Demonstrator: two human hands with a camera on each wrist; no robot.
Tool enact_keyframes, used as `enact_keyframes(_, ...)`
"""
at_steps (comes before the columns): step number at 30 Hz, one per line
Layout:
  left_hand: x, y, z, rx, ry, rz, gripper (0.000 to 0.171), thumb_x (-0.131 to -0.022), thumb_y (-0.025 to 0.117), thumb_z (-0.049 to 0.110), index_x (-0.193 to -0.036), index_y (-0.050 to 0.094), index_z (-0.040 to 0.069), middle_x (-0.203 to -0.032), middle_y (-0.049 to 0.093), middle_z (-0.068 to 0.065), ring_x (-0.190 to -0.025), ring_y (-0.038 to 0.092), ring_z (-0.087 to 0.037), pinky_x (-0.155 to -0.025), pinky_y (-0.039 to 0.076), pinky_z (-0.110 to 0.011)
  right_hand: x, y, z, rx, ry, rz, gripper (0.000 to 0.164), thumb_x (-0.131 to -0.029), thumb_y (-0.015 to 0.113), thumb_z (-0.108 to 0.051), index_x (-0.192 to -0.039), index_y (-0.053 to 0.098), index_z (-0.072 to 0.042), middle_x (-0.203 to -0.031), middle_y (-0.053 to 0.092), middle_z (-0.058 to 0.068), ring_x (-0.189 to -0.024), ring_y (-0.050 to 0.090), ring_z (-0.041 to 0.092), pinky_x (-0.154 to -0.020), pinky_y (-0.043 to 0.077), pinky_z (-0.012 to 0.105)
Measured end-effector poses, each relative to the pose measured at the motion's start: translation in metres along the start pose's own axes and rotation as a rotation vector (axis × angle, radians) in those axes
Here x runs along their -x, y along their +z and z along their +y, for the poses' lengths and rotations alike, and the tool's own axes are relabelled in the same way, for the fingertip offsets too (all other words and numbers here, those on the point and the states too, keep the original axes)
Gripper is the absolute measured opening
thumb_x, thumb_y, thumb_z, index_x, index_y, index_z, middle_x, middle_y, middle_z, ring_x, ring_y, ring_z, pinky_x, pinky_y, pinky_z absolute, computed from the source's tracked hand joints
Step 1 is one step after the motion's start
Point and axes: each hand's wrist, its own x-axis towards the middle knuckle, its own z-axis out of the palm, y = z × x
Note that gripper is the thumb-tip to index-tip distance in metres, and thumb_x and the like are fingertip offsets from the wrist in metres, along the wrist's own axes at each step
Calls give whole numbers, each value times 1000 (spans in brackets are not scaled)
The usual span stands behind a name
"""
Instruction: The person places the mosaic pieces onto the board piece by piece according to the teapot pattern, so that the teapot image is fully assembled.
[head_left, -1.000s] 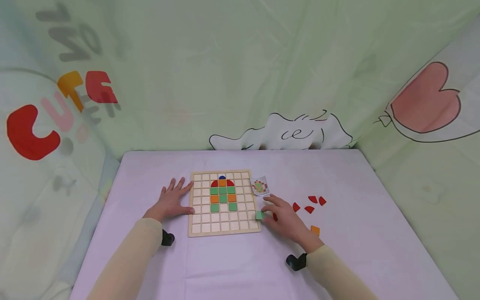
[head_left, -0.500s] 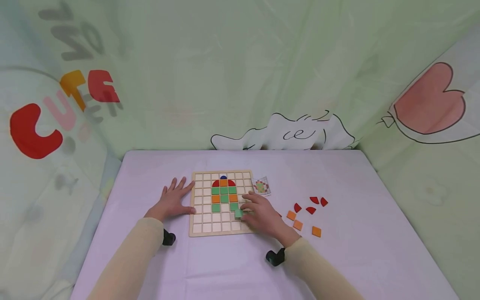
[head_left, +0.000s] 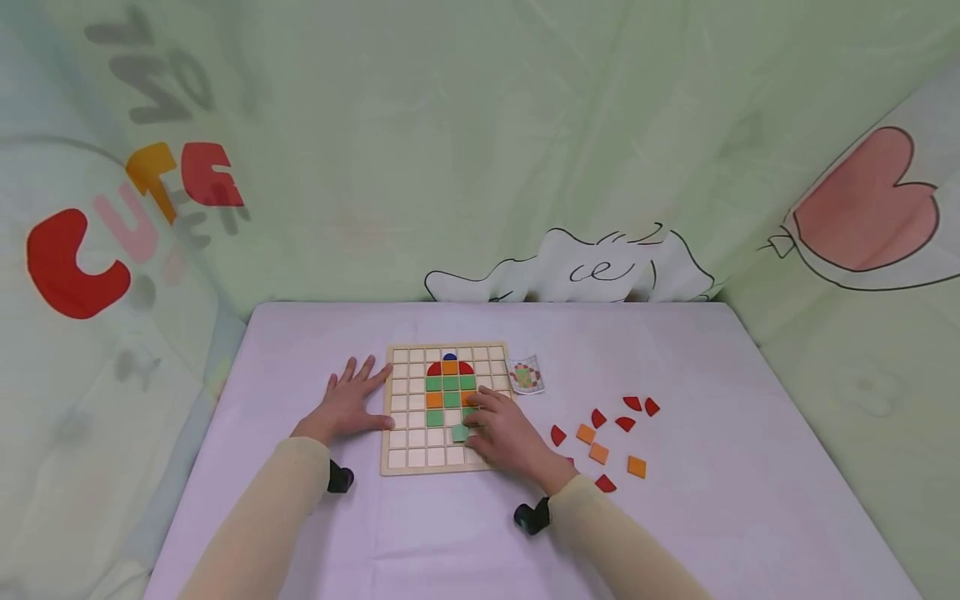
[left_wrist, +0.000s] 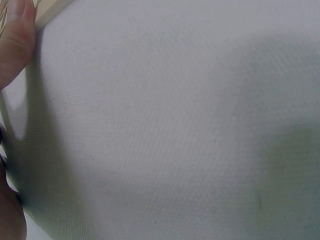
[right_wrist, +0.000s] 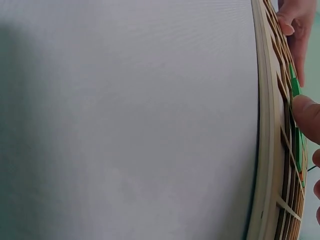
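A square wooden grid board (head_left: 417, 436) lies on the table, bearing a pattern of green, orange, red and blue tiles in its upper middle. My left hand (head_left: 345, 408) lies with fingers spread at the board's left edge, thumb and index fingertip at the frame. In the left wrist view the thumb (left_wrist: 15, 47) shows beside the wooden edge. Over the lower middle of the board, my right hand (head_left: 506, 433) pinches a green square tile (head_left: 460, 433), just below the placed tiles. The right wrist view shows the right thumb (right_wrist: 306, 117) against the tile's side. The right fingers cover part of the pattern.
A small pattern card (head_left: 527, 375) lies by the board's upper right edge. Loose red quarter-circle pieces (head_left: 558, 435) and orange square tiles (head_left: 586, 433) are scattered on the table to the right. Printed cloth walls (head_left: 360, 167) stand behind and at both sides.
My right hand has moved left from the board's right edge to its lower middle, carrying the green square tile. More loose pieces now show behind it. The left hand stays at the edge.
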Motion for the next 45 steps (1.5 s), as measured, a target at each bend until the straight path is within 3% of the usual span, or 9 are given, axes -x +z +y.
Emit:
enact_keyframes(24,-2,0,1,-6,6,1,105,-82,82,49,-163,25,16,-172,8,-20,-158,-4,-48,-124,1,-69,-2,7,-5,14,13,-15,26,-91,78,-29,-111,78,-12,-140,63,10,-143,48,32,-119,40,50)
enact_keyframes(45,-4,3,-4,-10,9,-3,107,-80,82,52,-163,25,17,-172,8,-21,-157,-4,-49,-123,1,-70,-5,15,-6,42,15,37,15,-90,79,-24,-101,79,-14,-136,66,8,-136,54,29,-117,43,46)
